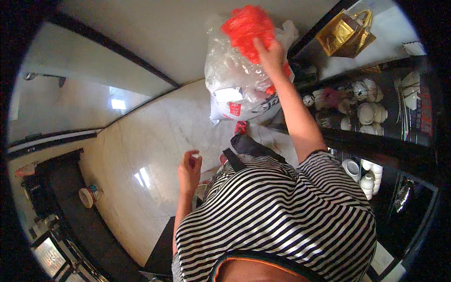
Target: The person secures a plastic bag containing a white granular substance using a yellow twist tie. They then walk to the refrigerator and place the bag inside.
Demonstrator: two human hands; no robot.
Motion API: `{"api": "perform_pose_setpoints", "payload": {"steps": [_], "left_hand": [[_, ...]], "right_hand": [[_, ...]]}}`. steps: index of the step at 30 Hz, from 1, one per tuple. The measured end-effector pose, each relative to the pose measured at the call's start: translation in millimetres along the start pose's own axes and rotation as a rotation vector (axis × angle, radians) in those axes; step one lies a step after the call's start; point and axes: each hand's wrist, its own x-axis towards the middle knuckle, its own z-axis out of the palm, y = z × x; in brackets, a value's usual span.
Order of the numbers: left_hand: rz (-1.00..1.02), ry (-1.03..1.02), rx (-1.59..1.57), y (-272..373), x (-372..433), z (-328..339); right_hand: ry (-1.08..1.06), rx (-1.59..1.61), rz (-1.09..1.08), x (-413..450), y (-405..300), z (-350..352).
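Observation:
My right hand (271, 53) is stretched forward with its fingers on a crumpled red plastic bag (248, 30); the motion blurs it somewhat. Beneath the red bag stands a large, full sack (246, 102) of white and clear plastic, with printing on its side and clear plastic film (229, 63) bulging at its top. My left hand (189, 169) hangs over the floor to the left of my body, fingers loosely curled and apart, holding nothing that shows.
Shelves of stacked white dishes (370, 112) line the right side. A shiny gold bag (345, 33) lies above them. More white vessels (368, 179) sit lower down. At the left, a small round container (86, 197) stands near a dark surface. Pale glossy floor (151, 123) surrounds my feet.

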Motion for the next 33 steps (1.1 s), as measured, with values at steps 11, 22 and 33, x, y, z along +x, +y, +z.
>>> {"api": "perform_pose_setpoints", "payload": {"steps": [11, 22, 33], "left_hand": [[0.841, 0.019, 0.312, 195.5, 180.2, 137.0], [0.591, -0.056, -0.541, 213.1, 278.8, 99.8], [0.865, 0.409, -0.775, 236.6, 186.7, -100.3]], "right_hand": [[0.618, 0.422, 0.302, -24.6, 76.8, -118.9], [0.515, 0.277, 0.358, -66.8, 100.6, -130.9], [0.2, -0.194, 0.087, -38.6, 71.1, -64.8]]}}
